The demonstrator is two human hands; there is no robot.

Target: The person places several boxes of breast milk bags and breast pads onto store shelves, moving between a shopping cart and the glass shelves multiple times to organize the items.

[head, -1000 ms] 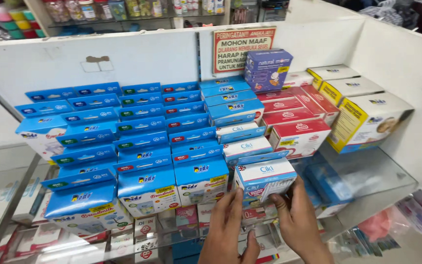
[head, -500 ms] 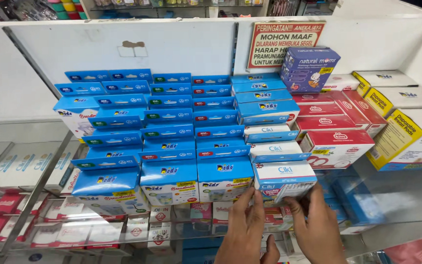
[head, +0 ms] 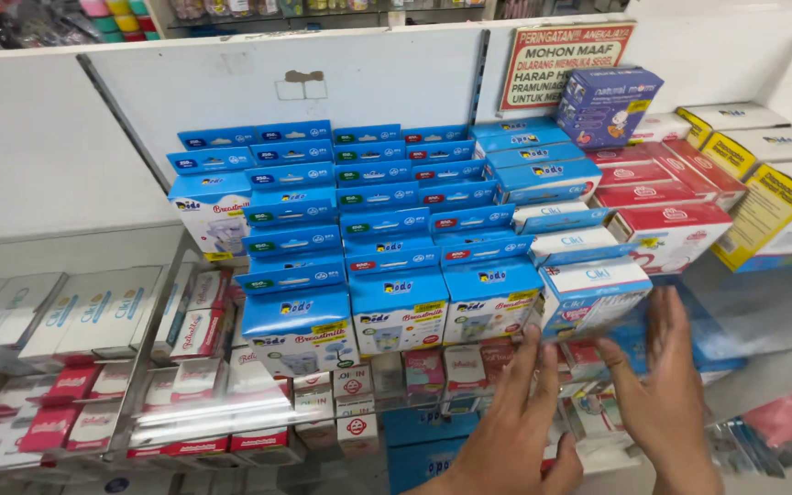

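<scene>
Fingers of the left hand are spreading flat and loose, gripping nothing, their tips brushing the lower edge of the front blue box and hovering just left of the white-and-blue box at the head of its row. Sweeping from the left: flat white packs are lying on the lower glass shelf with pink-and-white cartons beside them, then come the blue rows, a tall white-and-blue carton standing at their left end and three ranks of blue boxes stepping down toward the shelf's front edge, all sitting square and level. Moving right, the white-and-blue box is leaning slightly, its front face tipped toward the camera, and it is sitting between the two hands with neither one closing on it. The right hand is opening too, fingers straight and released, palm facing the box's right side and hanging near it, in front of a dim blue pack lying flat on the glass. Further right, red-and-white boxes are stacking back toward a purple box perched on top, with yellow-and-white cartons at the far end. By my reading the blue rows are already faced up neatly, and this last white-and-blue box is the one not quite settled, sitting slightly askew at the front.
</scene>
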